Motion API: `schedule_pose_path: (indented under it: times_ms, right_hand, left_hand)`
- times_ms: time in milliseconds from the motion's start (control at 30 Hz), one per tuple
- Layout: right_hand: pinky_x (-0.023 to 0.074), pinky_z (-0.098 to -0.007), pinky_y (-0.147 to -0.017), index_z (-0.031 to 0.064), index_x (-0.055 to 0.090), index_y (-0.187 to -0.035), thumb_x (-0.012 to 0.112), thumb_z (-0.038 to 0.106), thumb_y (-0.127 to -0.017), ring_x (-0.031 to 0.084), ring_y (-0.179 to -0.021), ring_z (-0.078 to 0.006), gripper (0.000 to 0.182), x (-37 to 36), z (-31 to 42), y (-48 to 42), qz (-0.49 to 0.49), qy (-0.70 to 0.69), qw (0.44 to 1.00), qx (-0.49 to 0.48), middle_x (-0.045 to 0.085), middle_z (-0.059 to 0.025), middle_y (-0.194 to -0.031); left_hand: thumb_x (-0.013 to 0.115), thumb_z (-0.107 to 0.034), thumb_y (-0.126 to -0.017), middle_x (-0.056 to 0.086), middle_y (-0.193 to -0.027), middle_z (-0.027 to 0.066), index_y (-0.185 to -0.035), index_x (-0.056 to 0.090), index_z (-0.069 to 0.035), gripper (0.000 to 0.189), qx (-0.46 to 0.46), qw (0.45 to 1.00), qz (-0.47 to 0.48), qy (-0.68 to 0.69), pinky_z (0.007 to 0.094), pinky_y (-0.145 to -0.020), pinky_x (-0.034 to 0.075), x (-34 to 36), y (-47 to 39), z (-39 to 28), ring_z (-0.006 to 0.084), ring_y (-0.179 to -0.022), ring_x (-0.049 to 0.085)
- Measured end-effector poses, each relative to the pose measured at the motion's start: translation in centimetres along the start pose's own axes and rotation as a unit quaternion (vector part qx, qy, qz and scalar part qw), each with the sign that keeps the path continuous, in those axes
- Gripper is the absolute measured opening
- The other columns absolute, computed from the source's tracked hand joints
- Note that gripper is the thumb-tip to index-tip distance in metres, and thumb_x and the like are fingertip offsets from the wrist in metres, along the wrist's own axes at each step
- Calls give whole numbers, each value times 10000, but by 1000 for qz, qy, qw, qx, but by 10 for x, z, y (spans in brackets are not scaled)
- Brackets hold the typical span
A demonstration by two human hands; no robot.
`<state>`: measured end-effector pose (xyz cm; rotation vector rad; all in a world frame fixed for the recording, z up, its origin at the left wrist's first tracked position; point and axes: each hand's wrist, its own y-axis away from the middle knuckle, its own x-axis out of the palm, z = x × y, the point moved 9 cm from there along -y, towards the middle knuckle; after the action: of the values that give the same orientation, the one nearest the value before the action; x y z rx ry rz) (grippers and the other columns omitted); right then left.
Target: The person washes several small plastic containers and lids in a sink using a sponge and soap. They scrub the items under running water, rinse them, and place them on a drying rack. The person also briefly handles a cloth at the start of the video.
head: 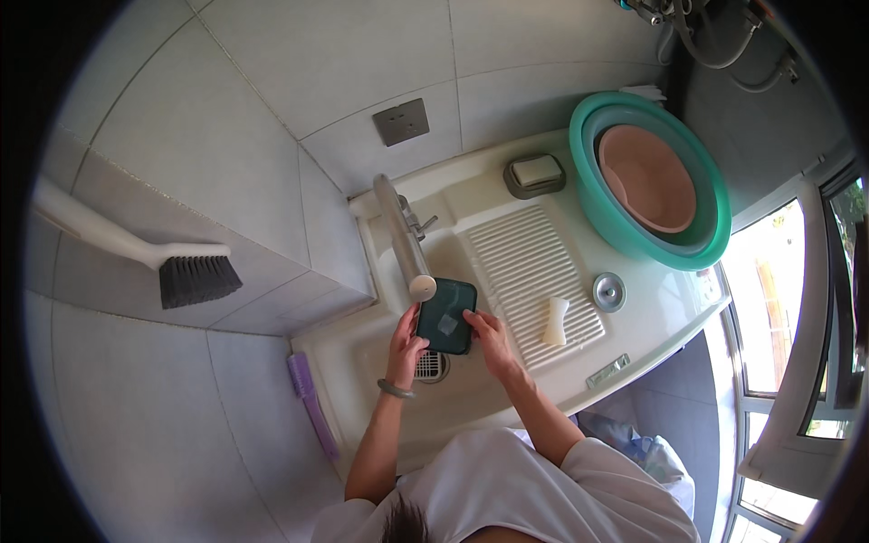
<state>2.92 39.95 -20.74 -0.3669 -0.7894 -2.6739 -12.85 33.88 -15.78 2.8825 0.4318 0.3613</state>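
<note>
Both hands hold a dark green rectangular box or lid (453, 309) by its sides, over the sink basin (353, 366). My left hand (407, 346) grips its left lower corner, thumb on top, and a bangle is on that wrist. My right hand (490, 336) pinches its right edge. The spout of the metal faucet (400, 234) ends right at the upper left of the green piece; whether water runs cannot be seen. Below lies the drain strainer (429, 366), partly hidden. To the right is the ribbed washboard (523, 271) with a pale, waisted bar (556, 322), perhaps soap, on it.
Nested green and pink basins (648, 176) stand at the right rear. Near them are a soap dish (526, 190), a metal drain plug (609, 292) and a small sachet (608, 371). A purple brush (313, 407) lies along the left rim; a white-handled brush (197, 275) is farther left.
</note>
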Motion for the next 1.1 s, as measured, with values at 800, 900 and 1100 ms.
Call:
schedule_pose_path:
  times_ms: [800,900,1100]
  right_hand:
    - [490,-270,-706,-26,600,-1026,656,292,-914,565,-786,-91,342,23,33,24,-87,117,982,-118,647,-56,-843]
    - [484,-258,-750,-17,588,-1063,650,250,-920,555,-835,-80,309,26,27,26,-48,53,988,-134,646,-38,-896]
    - [483,-271,-798,-19,574,-1086,677,190,-894,564,-882,-95,301,28,31,43,-11,9,986,-167,648,-47,-928]
  left_hand:
    - [673,-107,-881,647,-944,97,-1094,554,25,277,107,970,-53,-211,299,-762,497,21,7,-24,128,-861,598]
    - [695,-250,-882,657,-830,140,-1019,573,30,335,103,959,-105,-241,344,-685,502,19,7,-24,205,-757,638]
    - [711,-347,-869,652,-725,175,-855,604,33,395,71,945,-178,-266,367,-628,490,18,5,-29,241,-662,632]
